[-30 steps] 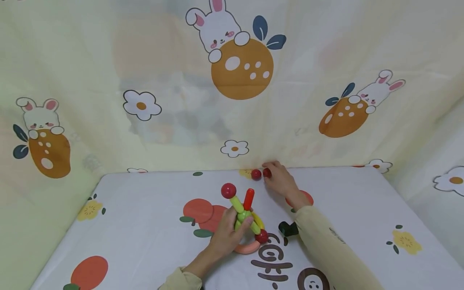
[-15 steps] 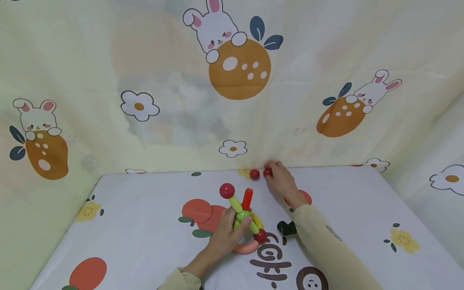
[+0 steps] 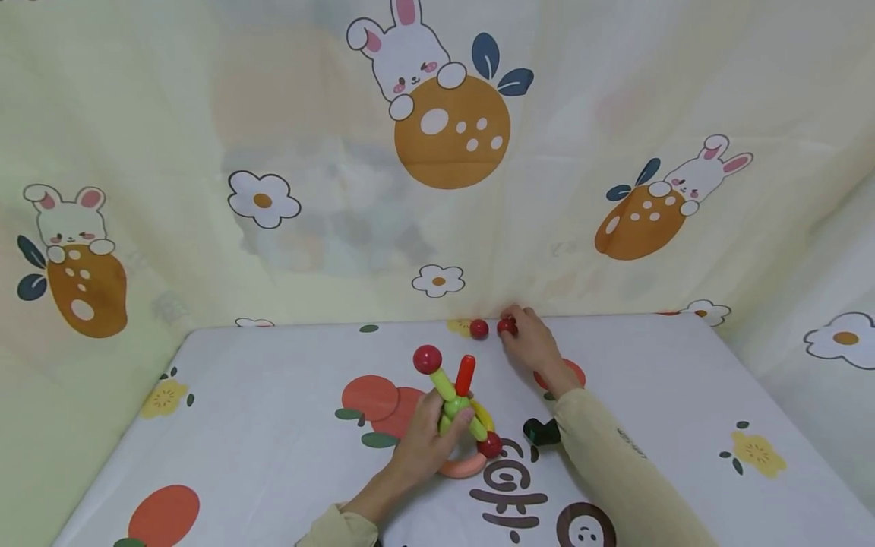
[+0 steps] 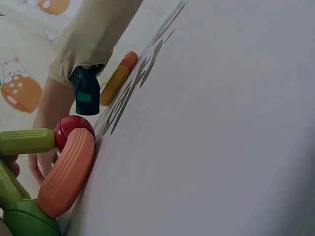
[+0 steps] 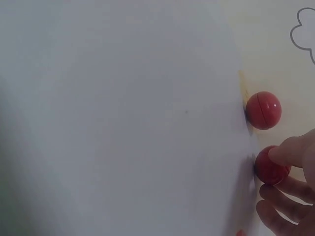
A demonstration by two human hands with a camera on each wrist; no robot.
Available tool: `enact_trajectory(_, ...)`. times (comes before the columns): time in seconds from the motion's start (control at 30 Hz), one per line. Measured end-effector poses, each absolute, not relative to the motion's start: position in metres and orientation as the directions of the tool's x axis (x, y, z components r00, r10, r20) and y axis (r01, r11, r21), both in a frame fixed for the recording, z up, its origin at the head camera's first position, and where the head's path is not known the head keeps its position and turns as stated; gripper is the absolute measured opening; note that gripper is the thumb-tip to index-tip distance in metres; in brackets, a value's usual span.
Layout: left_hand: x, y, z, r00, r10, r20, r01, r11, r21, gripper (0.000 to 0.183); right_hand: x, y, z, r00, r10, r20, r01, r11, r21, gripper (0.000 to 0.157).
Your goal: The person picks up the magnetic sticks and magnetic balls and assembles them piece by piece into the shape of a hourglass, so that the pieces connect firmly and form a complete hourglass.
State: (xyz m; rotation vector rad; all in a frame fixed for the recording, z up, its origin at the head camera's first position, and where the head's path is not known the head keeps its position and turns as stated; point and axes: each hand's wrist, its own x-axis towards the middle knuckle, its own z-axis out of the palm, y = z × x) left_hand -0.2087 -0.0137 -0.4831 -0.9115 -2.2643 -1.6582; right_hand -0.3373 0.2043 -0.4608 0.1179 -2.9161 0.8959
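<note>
My left hand (image 3: pixel 418 450) grips a toy built from coloured sticks and red balls around a green ball (image 3: pixel 456 408). A red stick (image 3: pixel 465 375) and a light green stick tipped with a red ball (image 3: pixel 427 359) point up from it. In the left wrist view, a curved salmon piece (image 4: pixel 67 172) meets another red ball (image 4: pixel 69 129). At the table's back edge my right hand (image 3: pixel 533 346) pinches a loose red ball (image 5: pixel 272 166), thumb on top. A second loose red ball (image 5: pixel 264 110) lies beside it, a small gap apart.
A dark green-black object (image 3: pixel 541 431) shows beside my right sleeve (image 3: pixel 608 448). The left wrist view shows a yellow stick (image 4: pixel 114 86) with an orange end on the table. A patterned cloth wall (image 3: pixel 328 251) rises directly behind the table's back edge.
My right hand and the red ball in it have shifted slightly right, widening the gap to the other loose ball. My left hand and the toy stay nearly still.
</note>
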Motion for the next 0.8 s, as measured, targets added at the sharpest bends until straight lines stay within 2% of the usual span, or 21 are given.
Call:
enact_trajectory(0.33, -0.2092, -0.0139, -0.4813, -0.807, 0.37, 0.461, 0.547, 0.175, 0.818, 0.021, -0.3354, 0.2083, -0.4606, -0.995, -0.029, 0.099, -0.087, 0.75, -0.655, 0.032)
enact_trajectory(0.8, -0.2096, -0.0129, -0.4808, -0.81, 0.366, 0.458, 0.546, 0.186, 0.817, 0.019, -0.3295, 0.2104, -0.4532, -0.991, -0.019, 0.136, -0.11, 0.703, -0.703, 0.033)
